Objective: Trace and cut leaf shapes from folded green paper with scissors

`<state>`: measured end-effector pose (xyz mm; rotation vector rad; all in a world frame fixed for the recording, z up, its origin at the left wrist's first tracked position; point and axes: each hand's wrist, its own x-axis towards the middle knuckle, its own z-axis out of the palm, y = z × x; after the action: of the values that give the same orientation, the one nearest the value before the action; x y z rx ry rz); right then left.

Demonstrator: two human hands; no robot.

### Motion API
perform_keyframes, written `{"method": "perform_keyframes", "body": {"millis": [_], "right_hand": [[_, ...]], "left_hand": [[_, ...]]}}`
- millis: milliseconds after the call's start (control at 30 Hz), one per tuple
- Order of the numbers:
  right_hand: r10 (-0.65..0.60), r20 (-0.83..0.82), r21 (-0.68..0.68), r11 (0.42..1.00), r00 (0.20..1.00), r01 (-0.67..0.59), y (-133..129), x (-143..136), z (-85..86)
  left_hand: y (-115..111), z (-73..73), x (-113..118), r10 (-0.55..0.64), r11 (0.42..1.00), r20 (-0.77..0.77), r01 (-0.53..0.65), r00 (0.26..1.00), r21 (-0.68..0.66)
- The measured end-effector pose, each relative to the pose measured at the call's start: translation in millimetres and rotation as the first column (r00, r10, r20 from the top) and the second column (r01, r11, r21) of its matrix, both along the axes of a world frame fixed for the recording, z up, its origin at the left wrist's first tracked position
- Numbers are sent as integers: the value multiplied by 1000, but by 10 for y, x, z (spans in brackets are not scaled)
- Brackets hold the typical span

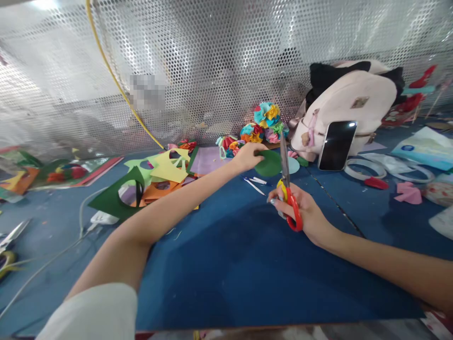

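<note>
My left hand (247, 157) reaches out over the far part of the table, its fingers closed on the edge of a dark green paper circle (268, 163). In my right hand (300, 208) is a pair of scissors (292, 208) with red and yellow handles, blades pointing up and away. The blades stand just right of the green circle; whether they touch it I cannot tell. Behind them a light blue paper circle (293, 165) lies partly hidden. Below the circle, a pen and white strips (255, 181) rest on the table.
Cut paper sheets (166, 168) and a dark green offcut (116, 194) lie left on the blue table (226, 264). Paper flowers (267, 114) stand at the back. A phone (338, 145) leans on a pale backpack (354, 99). Tape rolls (366, 169) are right; other scissors (10, 245) far left.
</note>
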<state>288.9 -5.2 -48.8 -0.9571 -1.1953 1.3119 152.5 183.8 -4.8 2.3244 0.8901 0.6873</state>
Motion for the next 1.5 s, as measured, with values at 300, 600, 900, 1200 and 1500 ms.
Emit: {"method": "perform_keyframes", "body": {"millis": [300, 600, 900, 1200, 1500], "right_hand": [[80, 114, -2, 997, 990, -80, 71, 43, 21], [96, 208, 23, 994, 973, -103, 65, 30, 64], [131, 221, 41, 989, 966, -144, 62, 36, 8], [124, 234, 35, 990, 964, -136, 56, 25, 41], [97, 203, 39, 994, 974, -107, 24, 8, 81]], "left_hand": [[419, -303, 803, -35, 987, -172, 62, 984, 151], [227, -312, 661, 140, 914, -284, -14, 948, 404], [317, -466, 217, 224, 933, -463, -51, 858, 357], [256, -489, 125, 199, 952, -450, -62, 871, 300], [231, -325, -95, 129, 977, -198, -91, 972, 191]]}}
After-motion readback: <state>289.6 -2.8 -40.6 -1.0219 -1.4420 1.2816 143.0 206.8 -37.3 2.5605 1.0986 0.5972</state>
